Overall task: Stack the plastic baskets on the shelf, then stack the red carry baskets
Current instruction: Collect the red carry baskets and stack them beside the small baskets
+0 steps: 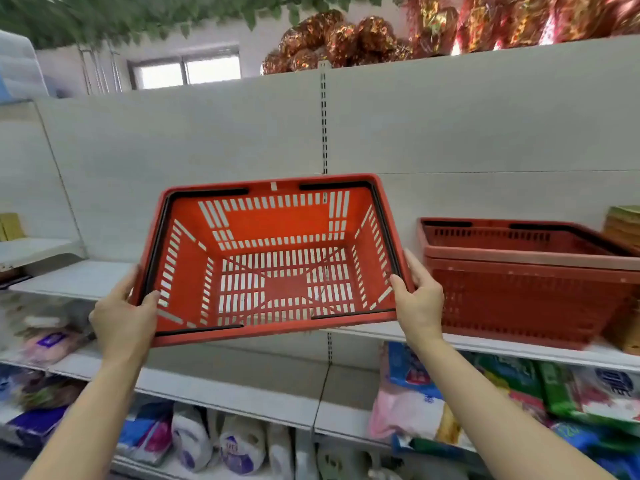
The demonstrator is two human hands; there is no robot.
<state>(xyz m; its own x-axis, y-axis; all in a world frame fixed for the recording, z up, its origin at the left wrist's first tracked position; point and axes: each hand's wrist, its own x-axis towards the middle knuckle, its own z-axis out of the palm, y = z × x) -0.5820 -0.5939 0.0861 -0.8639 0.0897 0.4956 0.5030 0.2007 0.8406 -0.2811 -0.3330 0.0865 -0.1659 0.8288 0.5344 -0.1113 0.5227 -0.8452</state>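
I hold a red carry basket point(277, 233) in the air in front of the white shelf point(502, 346), tilted so its open top faces me. Its black handles lie folded along the rim. My left hand point(121, 313) grips the rim at the basket's left side, thumb inside. My right hand point(420, 301) grips the rim at the right side. To the right, a stack of two nested red carry baskets point(526, 292) stands on the shelf, apart from the held one.
Yellow and green packs point(623, 226) sit at the far right beside the stack. Packaged goods point(588, 396) fill the lower shelves. The shelf's grey back panel point(207, 140) rises behind, with shiny red and gold decorations point(346, 39) on top.
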